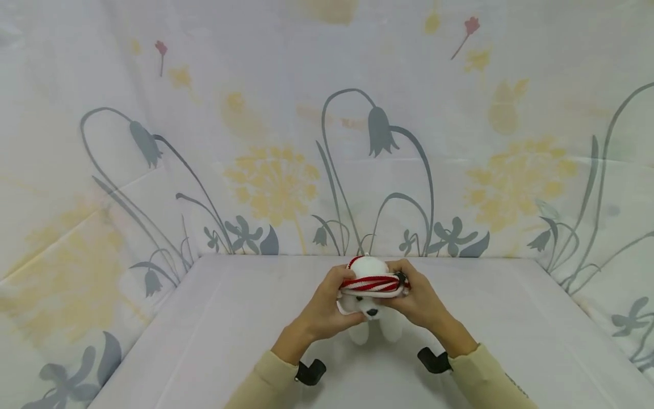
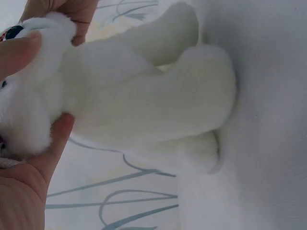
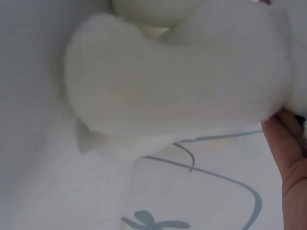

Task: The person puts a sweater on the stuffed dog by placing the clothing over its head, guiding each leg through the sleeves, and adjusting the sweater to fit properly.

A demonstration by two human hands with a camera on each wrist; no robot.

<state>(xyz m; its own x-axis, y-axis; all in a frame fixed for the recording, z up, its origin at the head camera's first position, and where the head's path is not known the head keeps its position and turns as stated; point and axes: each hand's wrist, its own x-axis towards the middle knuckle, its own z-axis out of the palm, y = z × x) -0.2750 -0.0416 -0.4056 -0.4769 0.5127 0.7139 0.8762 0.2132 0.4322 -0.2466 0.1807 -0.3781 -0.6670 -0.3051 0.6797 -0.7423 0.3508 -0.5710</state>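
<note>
A white plush animal (image 1: 390, 326) with a black nose stands on the table, facing me in the head view. On its head sits a white hat (image 1: 369, 266) with a red-and-white striped brim and a dark piece at its right side. My left hand (image 1: 327, 309) grips the head and hat from the left, its thumb across the muzzle. From the other side my right hand (image 1: 421, 292) holds the hat's edge and head, thumb below the brim. Both wrist views show the plush body (image 2: 134, 91) and its legs from the side, with feet at the white tabletop.
The white tabletop (image 1: 230, 341) spreads around the toy. Behind it and at both sides hangs a pale cloth (image 1: 286, 68) printed with grey and yellow flowers. A black wrist mount (image 1: 311, 372) shows below my left sleeve, and another (image 1: 433, 360) near the right one.
</note>
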